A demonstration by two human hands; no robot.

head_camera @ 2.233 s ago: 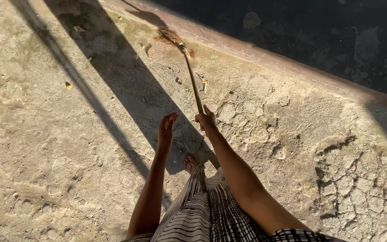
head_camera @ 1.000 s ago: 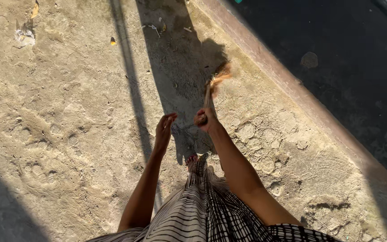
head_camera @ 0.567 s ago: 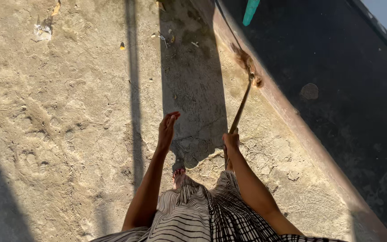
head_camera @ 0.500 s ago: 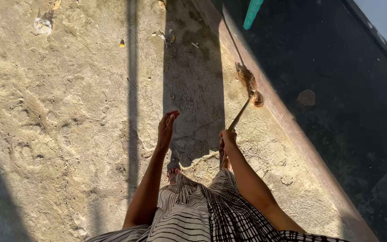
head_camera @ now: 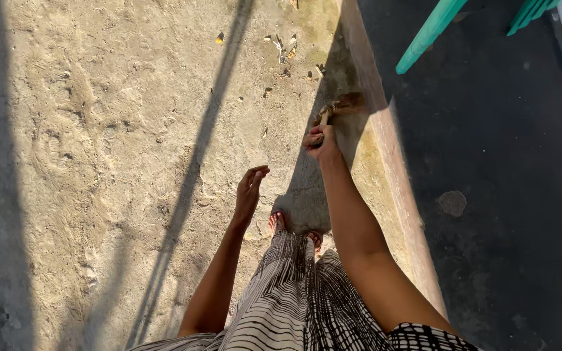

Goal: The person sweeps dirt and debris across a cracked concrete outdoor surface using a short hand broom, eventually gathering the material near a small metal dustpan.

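Broom: a stick broom (head_camera: 330, 112) with brown bristles, seen from the head camera. It points away from the person, and its bristle end sits low by the edge of the raised ledge (head_camera: 391, 169).
Right hand: the right hand (head_camera: 318, 139) is wrapped tight around the broom stick, fingers curled closed on it. The arm is stretched out in front.
Left hand: the left hand (head_camera: 250, 188) holds nothing. Its fingers are loose and a little bent, hanging in the air above the ground, apart from the broom.
Ground: rough, sandy concrete floor (head_camera: 99, 130), cracked and dusty, with long thin shadows across it.
Bits to sweep: small scraps and dry bits (head_camera: 285, 49) lie on the floor past the broom, near the ledge. One tiny yellow bit (head_camera: 219, 38) lies further left.
Feet: the toes (head_camera: 277, 221) peek out under a striped black and white skirt (head_camera: 294, 299).
Other things: green bars (head_camera: 427, 32) cross the dark floor beyond the ledge.
Step in hand: it looks like a sweeping stroke along the ledge, with the broom tip near the ground.
Next move: I think the broom must reach further out to the scraps, staying low so the bristles catch them.
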